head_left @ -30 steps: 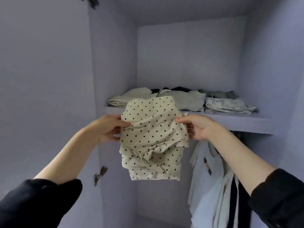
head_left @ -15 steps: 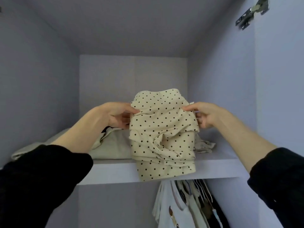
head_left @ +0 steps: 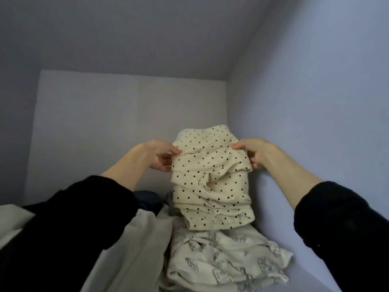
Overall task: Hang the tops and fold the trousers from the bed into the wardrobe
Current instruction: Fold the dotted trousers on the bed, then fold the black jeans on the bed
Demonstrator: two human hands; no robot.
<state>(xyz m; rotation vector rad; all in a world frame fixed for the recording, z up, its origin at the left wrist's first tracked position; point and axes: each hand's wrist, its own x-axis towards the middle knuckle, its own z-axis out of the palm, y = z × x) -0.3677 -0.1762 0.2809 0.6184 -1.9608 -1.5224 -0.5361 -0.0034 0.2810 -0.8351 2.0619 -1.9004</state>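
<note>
- Pale lilac wardrobe walls (head_left: 315,102) enclose the upper compartment on the left, rear and right, with the ceiling panel above.
- Nearest the camera, two black sleeves (head_left: 52,239) enter from the lower left and lower right corners.
- Between the sleeves, a folded cream garment with a grey print (head_left: 227,258) lies flat at the right of the compartment floor.
- Beside it on the left lies a plain off-white folded garment (head_left: 139,245).
- Folded cream trousers with black dots (head_left: 210,182) are held above the printed garment; the lower edge reaches the far part of that garment, though contact cannot be confirmed.
- The trousers' long axis runs near-vertical in view, upper end toward the rear wall, close to the right wall.
- Left hand (head_left: 162,154) pinches the trousers' upper left edge, thumb on top.
- Right hand (head_left: 254,152) pinches the upper right edge likewise.
- Behind the left forearm, a dark folded item (head_left: 147,199) is partly hidden.
</note>
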